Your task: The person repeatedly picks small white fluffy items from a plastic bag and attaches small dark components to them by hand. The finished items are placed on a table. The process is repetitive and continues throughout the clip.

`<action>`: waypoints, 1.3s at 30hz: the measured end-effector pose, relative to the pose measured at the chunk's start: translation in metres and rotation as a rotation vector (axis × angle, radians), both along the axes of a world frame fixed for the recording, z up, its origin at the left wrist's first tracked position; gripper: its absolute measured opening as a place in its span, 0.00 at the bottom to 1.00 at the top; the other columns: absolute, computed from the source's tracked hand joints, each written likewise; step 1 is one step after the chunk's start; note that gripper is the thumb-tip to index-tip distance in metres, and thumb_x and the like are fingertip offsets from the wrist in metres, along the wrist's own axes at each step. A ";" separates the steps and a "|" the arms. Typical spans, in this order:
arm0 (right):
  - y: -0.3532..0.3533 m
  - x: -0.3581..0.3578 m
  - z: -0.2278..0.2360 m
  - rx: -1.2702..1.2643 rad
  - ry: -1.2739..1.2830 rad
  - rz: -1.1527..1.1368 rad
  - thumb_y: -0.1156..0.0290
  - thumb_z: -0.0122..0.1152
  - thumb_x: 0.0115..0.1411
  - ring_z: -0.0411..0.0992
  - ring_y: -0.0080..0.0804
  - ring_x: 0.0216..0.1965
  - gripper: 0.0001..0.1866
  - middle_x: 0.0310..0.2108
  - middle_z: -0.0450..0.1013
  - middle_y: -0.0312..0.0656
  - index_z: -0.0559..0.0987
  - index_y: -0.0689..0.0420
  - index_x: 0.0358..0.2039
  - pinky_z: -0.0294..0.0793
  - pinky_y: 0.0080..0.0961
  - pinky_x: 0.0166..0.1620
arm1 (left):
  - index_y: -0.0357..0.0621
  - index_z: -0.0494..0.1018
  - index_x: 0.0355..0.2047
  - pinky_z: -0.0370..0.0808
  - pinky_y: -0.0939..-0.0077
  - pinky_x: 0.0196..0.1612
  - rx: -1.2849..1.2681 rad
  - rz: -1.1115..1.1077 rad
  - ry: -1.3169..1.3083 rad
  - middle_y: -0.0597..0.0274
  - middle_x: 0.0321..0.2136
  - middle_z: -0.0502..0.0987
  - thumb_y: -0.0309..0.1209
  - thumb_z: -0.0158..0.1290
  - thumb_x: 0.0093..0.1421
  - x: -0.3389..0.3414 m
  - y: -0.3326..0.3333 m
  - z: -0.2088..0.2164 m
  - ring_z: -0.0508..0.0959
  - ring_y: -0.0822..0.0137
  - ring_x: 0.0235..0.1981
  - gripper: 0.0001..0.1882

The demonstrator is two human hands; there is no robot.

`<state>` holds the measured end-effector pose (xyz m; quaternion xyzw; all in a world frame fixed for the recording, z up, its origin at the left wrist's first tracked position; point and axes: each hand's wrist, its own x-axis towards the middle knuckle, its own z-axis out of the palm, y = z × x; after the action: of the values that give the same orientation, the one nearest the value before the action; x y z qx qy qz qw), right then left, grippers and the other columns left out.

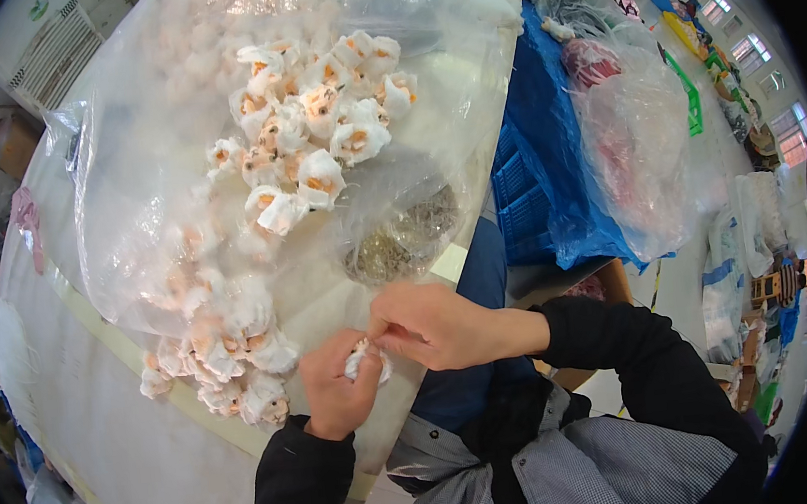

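Observation:
Close to the table's near edge, my left hand (332, 390) is closed round a small white fluffy piece (357, 361). My right hand (440, 324) pinches at the top of that piece, its fingertips touching it; whatever else sits between them is too small to make out. Similar white fluffy pieces with orange-brown centres (319, 179) lie in a pile on a clear plastic bag (128, 210) just beyond my hands. Another heap of white fluffy pieces (225, 361) rests left of my left hand. Beside my right hand is a clear bag of greenish-brown material (389, 251).
The pale table (99, 417) extends left and away. Right of it stands a blue crate (521, 192) under blue plastic sheeting, with a clear bag of pink and red stuff (631, 143) on top. A cardboard box (612, 282) sits near my right elbow.

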<state>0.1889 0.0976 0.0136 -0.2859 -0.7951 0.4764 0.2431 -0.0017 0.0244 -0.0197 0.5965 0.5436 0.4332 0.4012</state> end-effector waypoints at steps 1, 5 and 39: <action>-0.001 0.001 0.002 -0.012 -0.002 0.009 0.78 0.62 0.61 0.72 0.53 0.37 0.05 0.31 0.72 0.49 0.74 0.58 0.35 0.70 0.40 0.40 | 0.36 0.77 0.31 0.71 0.67 0.27 0.015 -0.010 0.022 0.50 0.22 0.76 0.26 0.57 0.60 0.001 0.001 0.001 0.76 0.57 0.21 0.05; -0.009 0.007 -0.008 -0.007 0.029 -0.049 0.77 0.61 0.62 0.72 0.55 0.39 0.04 0.32 0.72 0.50 0.74 0.58 0.35 0.71 0.42 0.42 | 0.37 0.78 0.32 0.73 0.65 0.28 0.054 -0.051 0.085 0.48 0.24 0.77 0.26 0.57 0.60 0.005 0.003 0.004 0.78 0.50 0.24 0.05; -0.024 -0.008 -0.049 0.171 0.132 -0.421 0.66 0.60 0.69 0.71 0.38 0.16 0.10 0.19 0.72 0.46 0.84 0.55 0.34 0.68 0.30 0.23 | 0.43 0.79 0.48 0.73 0.68 0.38 0.023 0.678 0.772 0.57 0.37 0.81 0.28 0.62 0.56 -0.200 -0.047 0.032 0.79 0.59 0.37 0.17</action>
<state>0.1806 0.0731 -0.0357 -0.3918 -0.7379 0.3636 0.4121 -0.2021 -0.0224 0.0127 0.5075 0.8104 0.2928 0.0016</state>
